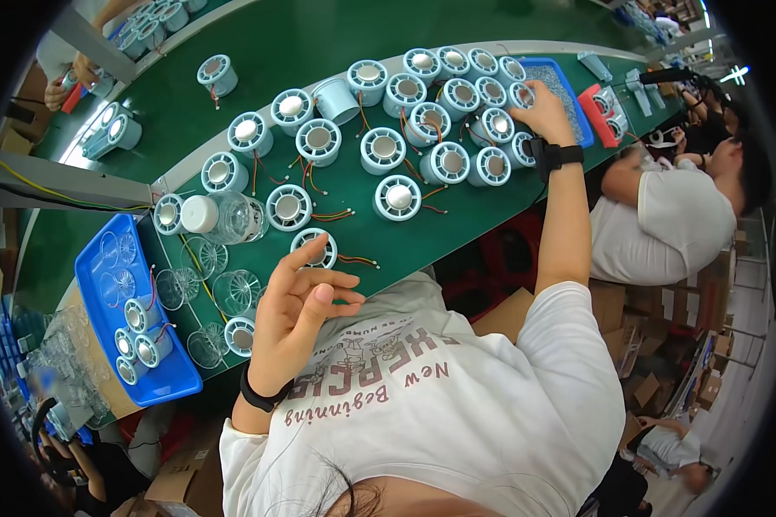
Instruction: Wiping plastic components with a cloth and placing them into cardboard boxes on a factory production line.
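Many light-blue, cup-shaped housings with spoked rims, round metal centres and thin coloured wires stand on the green table (457, 228). My right hand (545, 116) reaches to the far right end of the group, its thumb and fingers around one housing (518, 95) beside a blue tray of small parts (569, 102). My left hand (306, 302) is raised near the table's front edge, fingers apart and nothing in it. Just beyond its fingertips stands another housing (326, 256), partly hidden by the hand.
Left of the group are a clear jar with a white lid (233, 217) and several clear plastic cups (237, 293). A blue tray (168, 383) holds cups and housings. A red holder (597, 119) stands at right. Co-workers sit nearby, one in a white shirt (651, 228).
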A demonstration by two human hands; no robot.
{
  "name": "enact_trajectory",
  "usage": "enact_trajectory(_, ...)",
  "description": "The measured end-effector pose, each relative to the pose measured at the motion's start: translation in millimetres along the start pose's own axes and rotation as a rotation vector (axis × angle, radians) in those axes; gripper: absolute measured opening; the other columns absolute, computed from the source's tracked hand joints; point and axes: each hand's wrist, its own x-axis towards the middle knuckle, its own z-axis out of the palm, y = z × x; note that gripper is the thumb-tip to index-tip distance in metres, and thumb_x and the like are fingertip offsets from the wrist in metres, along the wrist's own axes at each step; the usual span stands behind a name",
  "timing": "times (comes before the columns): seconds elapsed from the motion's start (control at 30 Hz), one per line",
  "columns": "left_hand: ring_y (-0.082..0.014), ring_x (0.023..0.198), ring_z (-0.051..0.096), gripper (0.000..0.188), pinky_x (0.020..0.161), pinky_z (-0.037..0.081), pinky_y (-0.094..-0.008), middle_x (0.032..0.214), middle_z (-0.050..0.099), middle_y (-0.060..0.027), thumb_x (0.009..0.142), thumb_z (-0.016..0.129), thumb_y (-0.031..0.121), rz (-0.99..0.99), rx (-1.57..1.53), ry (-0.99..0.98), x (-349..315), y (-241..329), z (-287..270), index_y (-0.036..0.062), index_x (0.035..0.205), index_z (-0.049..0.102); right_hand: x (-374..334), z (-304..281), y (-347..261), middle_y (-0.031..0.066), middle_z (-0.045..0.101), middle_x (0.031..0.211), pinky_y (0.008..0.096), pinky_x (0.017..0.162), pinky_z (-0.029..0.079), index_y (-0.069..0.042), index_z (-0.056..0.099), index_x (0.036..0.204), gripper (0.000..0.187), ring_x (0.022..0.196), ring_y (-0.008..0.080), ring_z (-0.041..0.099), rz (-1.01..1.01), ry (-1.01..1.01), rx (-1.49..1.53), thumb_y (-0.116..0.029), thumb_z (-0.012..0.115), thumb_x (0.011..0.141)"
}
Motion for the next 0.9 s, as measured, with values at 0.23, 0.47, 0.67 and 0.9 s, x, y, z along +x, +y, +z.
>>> enact_trajectory(0.23,-0.0221,0.096,0.064,0.041,0.084,0.054,-0.0324,0.109,0.062,-0.0175,0.098,0.05,0.013,0.012,0.027,-0.032,-2.5,-5.4,-8.1,-0.0003,0.137,0.041,20.1,-17.5,4.0,0.022,0.064,0.113,0.0361,0.085,0.049,0.0,0.052,0.125,0.071,0.1,0.0324,0.063,-0.236,-0.241,-0.084,-0.027,0.08,0.065)
enact_trajectory(0.47,-0.0181,0.097,0.064,0.038,0.082,0.055,-0.0288,0.109,0.063,-0.0146,0.097,0.053,0.014,0.032,0.067,-0.027,-10.6,-4.7,-14.5,-0.0013,0.132,0.046,-3.4,-88.8,-161.0,0.0185,0.066,0.1,0.0367,0.079,0.05,-0.006,0.054,0.127,0.051,0.092,0.0308,0.065,-0.489,-0.019,-0.048,-0.025,0.07,0.082)
enact_trajectory(0.67,-0.0219,0.099,0.065,0.036,0.086,0.054,-0.0321,0.109,0.063,-0.0159,0.095,0.052,0.006,0.112,0.212,-0.077,-23.5,4.4,-25.8,-0.0039,0.13,0.048,62.7,-12.8,-302.2,0.0223,0.065,0.1,0.041,0.076,0.051,-0.012,0.043,0.138,0.059,0.089,0.0331,0.065,-1.14,-0.282,-0.207,-0.022,0.066,0.084)
enact_trajectory(0.9,-0.0219,0.098,0.066,0.034,0.082,0.056,-0.0316,0.106,0.064,-0.0168,0.094,0.053,0.004,0.214,0.336,-0.001,-48.9,17.0,-36.4,-0.005,0.127,0.051,123.9,116.1,-364.6,0.0201,0.065,0.106,0.0432,0.08,0.052,-0.023,0.038,0.142,0.085,0.097,0.0374,0.063,-1.155,-0.495,-0.398,-0.003,0.074,0.067)
